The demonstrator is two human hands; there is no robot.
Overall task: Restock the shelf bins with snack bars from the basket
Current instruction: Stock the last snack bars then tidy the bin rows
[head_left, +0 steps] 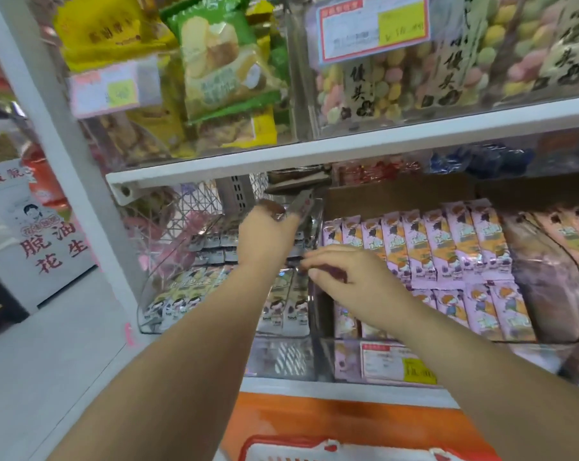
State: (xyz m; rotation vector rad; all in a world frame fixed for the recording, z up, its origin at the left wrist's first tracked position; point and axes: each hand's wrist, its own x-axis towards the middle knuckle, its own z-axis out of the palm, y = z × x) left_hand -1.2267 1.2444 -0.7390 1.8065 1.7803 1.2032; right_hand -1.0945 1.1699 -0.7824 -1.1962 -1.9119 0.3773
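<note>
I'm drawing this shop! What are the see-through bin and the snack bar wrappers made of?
Bin: looks like clear hard plastic, glossy; you can see straight through its wall, and light glints on it. Snack bar wrappers: probably thin plastic film, shiny, with silvery crimped ends.

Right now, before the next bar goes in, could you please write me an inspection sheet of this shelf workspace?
Surface: white shelf board carrying two clear bins.
Job's things: left bin holds grey bars; right bin holds pink bars; red basket at the bottom edge, contents hidden.
Clutter: price tag at the right bin's front.
Grips: left grip, a bare hand, pinches one bar deep over the left bin; right grip is at the divider between the bins, grasp unclear.
Cables: nothing seen.
Surroundings: upper shelf with green bags and pastel snacks; sign at left.
</note>
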